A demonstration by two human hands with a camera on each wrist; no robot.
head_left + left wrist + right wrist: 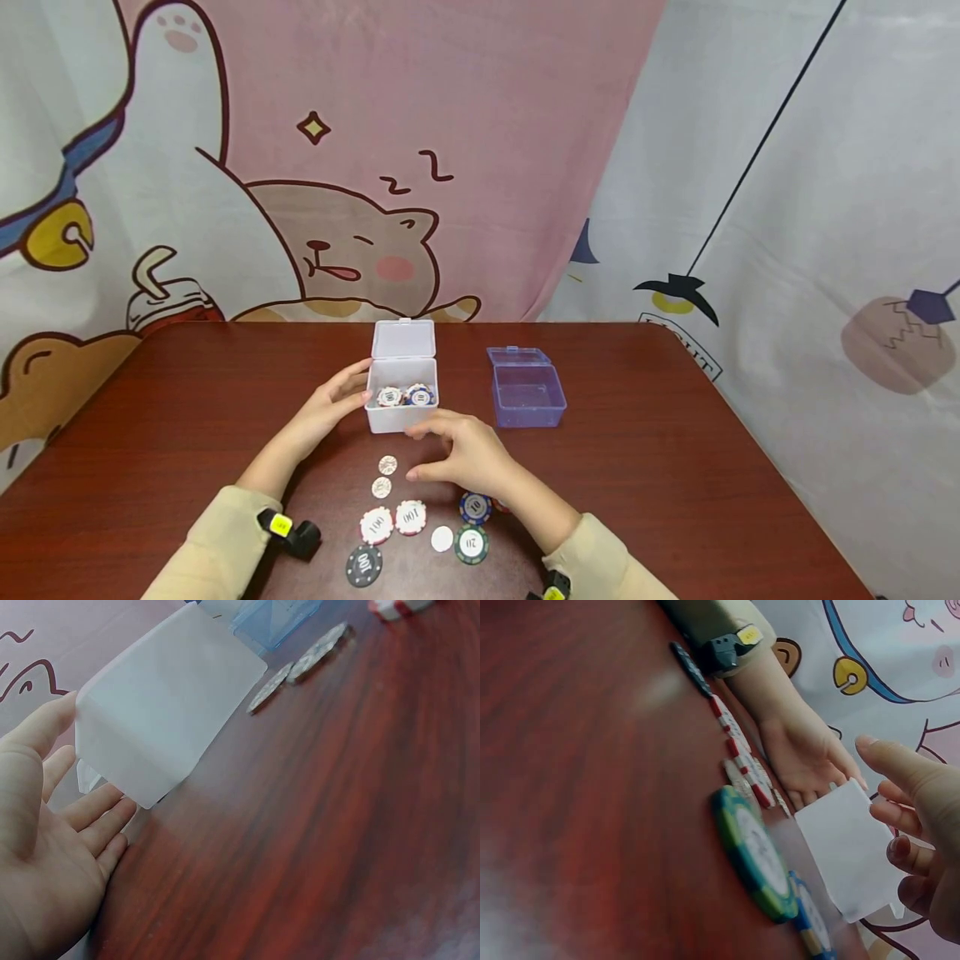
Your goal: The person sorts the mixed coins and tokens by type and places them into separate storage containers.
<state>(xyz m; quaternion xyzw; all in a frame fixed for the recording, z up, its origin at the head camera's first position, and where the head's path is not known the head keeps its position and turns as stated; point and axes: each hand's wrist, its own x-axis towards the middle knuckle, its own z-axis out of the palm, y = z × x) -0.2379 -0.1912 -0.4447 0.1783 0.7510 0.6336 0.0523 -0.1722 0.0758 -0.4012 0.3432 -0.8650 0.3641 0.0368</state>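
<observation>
A white plastic box point(402, 420) stands with its lid raised, holding a white-and-red poker chip point(389, 396) and a blue-and-white poker chip point(420, 395). My left hand point(330, 408) lies along the box's left side, the thumb touching its front corner and the fingers extended, as the left wrist view shows. My right hand point(468, 452) hovers by the box's front right corner with fingers and thumb spread apart, holding nothing. Below it lie a blue 10 chip point(476, 507) and a green 20 chip point(471, 544). A reddish chip is mostly hidden by the right forearm.
A blue translucent box point(528, 417), lid open, stands to the right. Two coins point(387, 465) lie before the white box. Nearer are two white-and-red 100 chips point(377, 526), a black 100 chip point(363, 566) and a plain-looking pale disc point(442, 538). A printed cloth hangs behind the table.
</observation>
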